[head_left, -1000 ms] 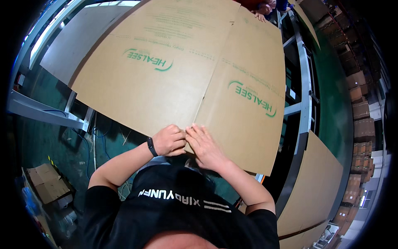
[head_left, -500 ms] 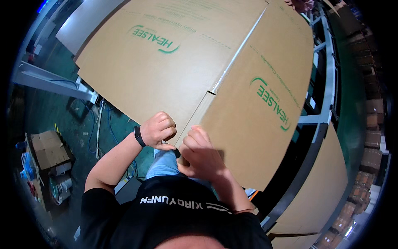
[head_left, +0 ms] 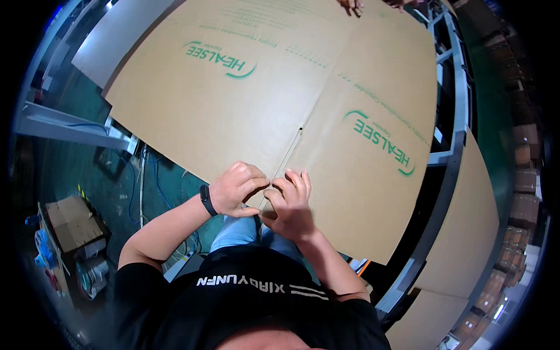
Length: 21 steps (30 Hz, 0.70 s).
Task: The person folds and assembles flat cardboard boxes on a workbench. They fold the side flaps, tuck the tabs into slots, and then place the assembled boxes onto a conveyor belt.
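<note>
Grip: left hand (head_left: pixel 238 185) pinches the near edge of the cardboard sheet (head_left: pixel 227 119) just left of the seam (head_left: pixel 319 100), fingers curled above, thumb toward the body; right hand (head_left: pixel 289 204) grasps that edge at the seam, fingers bent, tips almost meeting the left's.
Cardboard sheet: lies broad and flat across the middle, green print on both panels.
Lower-left carton: brown carton (head_left: pixel 72 221) on a cluttered stand; its contents cannot be made out.
Far-right stacks: brown cartons (head_left: pixel 513 251) piled along the rim of the view, insides hidden.
Left edge: slants over green floor (head_left: pixel 119 201), with open room beside it.
Near edge: comes close to the blue trousers (head_left: pixel 236 230), leaving little space.
Far edge: another person's hands (head_left: pixel 353 6) are there, partly cut off.
Right edge: dark gap, then grey metal frame (head_left: pixel 448 157), a second cardboard panel (head_left: pixel 466 227) and a green aisle.
Seam change: half a second ago a bright slit split its far stretch; now that has closed, leaving a small dark notch (head_left: pixel 301 129).
Hand change: both hands are now closer together.
</note>
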### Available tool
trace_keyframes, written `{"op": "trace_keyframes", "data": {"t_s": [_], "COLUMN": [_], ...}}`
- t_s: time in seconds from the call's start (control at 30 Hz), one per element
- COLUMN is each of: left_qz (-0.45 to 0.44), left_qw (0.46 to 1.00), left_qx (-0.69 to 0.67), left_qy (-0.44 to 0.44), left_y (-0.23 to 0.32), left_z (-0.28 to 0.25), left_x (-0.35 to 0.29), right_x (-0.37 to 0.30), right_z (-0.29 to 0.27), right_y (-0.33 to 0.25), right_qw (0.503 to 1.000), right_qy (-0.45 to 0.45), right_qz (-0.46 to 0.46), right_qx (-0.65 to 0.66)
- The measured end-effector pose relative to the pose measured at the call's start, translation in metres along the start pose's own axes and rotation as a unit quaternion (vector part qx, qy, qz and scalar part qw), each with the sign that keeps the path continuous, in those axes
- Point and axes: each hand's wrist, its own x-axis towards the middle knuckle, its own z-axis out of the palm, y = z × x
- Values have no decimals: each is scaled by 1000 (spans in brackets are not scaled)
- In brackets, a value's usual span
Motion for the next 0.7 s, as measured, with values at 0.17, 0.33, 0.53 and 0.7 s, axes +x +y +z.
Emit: {"op": "trace_keyframes", "data": {"t_s": [0.17, 0.33, 0.53, 0.7], "left_qz": [76, 56, 151, 130], "left_qw": [988, 996, 979, 982], "left_qx": [75, 10, 74, 66], "left_qy": [-111, -71, -116, -122], "left_y": [-3, -2, -7, -6], "left_z": [-4, -6, 3, 3], "left_x": [1, -7, -2, -7], "right_x": [-24, -99, -236, -223], "right_z": [-4, -73, -141, -130], "right_y": [-10, 31, 79, 67], "right_qw": [992, 910, 725, 766], "right_qy": [95, 162, 327, 347], "right_qz": [74, 325, 587, 541], "right_qx": [26, -201, 152, 7]}}
